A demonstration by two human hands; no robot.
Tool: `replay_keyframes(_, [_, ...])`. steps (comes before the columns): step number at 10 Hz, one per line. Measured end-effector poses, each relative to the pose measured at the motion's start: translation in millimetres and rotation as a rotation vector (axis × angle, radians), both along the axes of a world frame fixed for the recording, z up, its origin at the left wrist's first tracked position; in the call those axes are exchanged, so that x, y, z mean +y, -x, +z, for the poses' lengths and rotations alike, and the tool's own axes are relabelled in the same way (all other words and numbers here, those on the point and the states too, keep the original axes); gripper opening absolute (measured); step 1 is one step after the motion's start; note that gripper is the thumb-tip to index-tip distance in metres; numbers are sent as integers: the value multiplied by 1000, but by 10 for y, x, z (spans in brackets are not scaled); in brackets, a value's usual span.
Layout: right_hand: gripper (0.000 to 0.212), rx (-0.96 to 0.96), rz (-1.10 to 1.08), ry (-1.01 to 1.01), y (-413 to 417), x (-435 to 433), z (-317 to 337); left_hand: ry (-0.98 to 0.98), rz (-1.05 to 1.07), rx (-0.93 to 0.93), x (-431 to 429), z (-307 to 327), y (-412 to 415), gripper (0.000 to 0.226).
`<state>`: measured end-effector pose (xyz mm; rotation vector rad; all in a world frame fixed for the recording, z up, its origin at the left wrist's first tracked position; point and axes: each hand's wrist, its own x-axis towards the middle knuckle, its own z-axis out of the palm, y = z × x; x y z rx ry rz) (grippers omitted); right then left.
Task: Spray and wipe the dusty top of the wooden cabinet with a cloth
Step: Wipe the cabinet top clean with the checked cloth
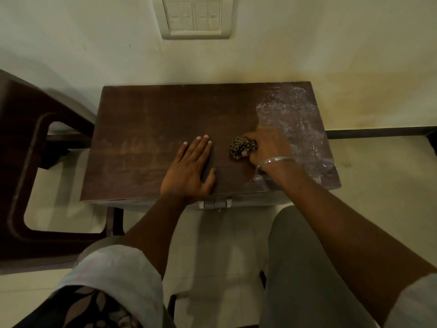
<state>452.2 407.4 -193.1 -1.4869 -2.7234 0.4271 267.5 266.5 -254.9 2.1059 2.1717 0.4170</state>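
Flanking the cabinet: dark chair left, switch panel above.

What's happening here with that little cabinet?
A person is wiping the top of a wooden cabinet. The right hand presses a bunched checked cloth on it, while the left hand rests flat beside it. The left and middle look dark and clean; a whitish dusty patch remains on the right side.
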Motion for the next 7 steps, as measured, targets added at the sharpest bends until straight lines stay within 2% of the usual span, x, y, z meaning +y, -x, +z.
replay_keyframes(7, [52, 60, -67, 27, -202, -366, -20, 10, -5, -2, -12, 14, -3, 72])
